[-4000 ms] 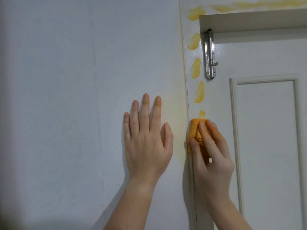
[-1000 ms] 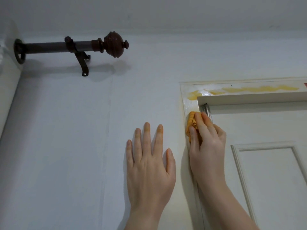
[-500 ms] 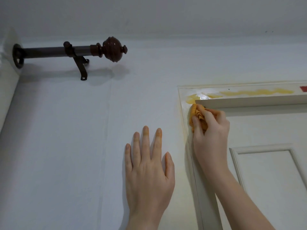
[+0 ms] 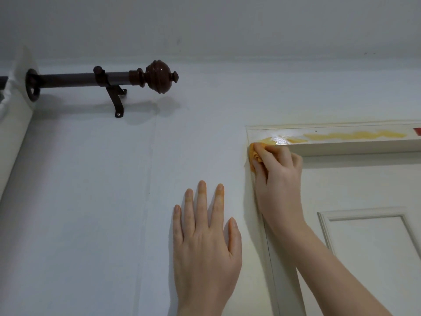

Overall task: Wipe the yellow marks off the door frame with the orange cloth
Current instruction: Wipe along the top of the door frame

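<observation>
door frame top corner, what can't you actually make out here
Head view, the only one:
- Orange cloth: mostly under the right hand, so its size and fold are hidden.
- Door frame: hand and forearm cover part of the side rail, so marks there can't be checked.
- Yellow marks: glare near the corner washes out part.
- Red patch: cut off by the right edge, unidentifiable.

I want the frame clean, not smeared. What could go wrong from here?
The cloth, bunched in the right hand at the corner of the frame, may smear the glossy wet patch rather than lift it.
The yellow marks run on rightward along the top; a short stroke could miss some.
Fingertips of the left hand look yellow-tinged and press the wall, so they might stain it.
</observation>
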Motion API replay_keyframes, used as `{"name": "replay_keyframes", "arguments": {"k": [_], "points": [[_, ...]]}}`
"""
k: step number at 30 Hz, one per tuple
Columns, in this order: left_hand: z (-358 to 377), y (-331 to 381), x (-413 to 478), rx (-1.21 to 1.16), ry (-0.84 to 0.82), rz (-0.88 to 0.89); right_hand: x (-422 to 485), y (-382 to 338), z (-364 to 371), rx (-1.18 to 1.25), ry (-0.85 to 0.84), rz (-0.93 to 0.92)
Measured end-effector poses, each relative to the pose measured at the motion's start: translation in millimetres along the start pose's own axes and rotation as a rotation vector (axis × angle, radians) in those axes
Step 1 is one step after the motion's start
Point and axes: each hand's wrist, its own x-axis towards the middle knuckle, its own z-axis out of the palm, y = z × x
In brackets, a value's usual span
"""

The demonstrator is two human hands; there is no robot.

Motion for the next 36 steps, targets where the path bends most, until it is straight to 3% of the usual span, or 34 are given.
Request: {"name": "replay_keyframes", "arguments": {"k": [6, 11, 16, 21, 25, 31, 36], "points": [[-0.4, 0.5, -0.5, 0.006, -0.002, -0.003, 13.1, 15.0, -10.6, -0.028, 0.063, 0.067], [0.9, 0.3, -0.1, -0.003, 0.008, -0.009, 17.9, 3.5, -0.3, -0.056, 0.007, -0.056], [-0.4, 0.5, -2.0, 0.005, -0.01, -0.007, 18.0, 15.4, -9.2, -0.066, 0.064, 0.054], [0.0, 0.1, -0.1, 0.003, 0.006, -0.008, 26.4, 7.9, -2.3, -0.065, -0.001, -0.051], [-0.2, -0.1, -2.1, 0.013, -0.003, 0.0, 28.2, 23.9, -13.6, -0.07, 0.061, 0.049], [0.7, -0.4, -0.2, 0.01, 0.007, -0.003, 39.0, 20.3, -6.4, -0.081, 0.0, -0.065], [0.3, -0.4, -1.3, 0.01, -0.009, -0.006, 34.8, 37.0, -24.4, -0.098, 0.048, 0.046]]}}
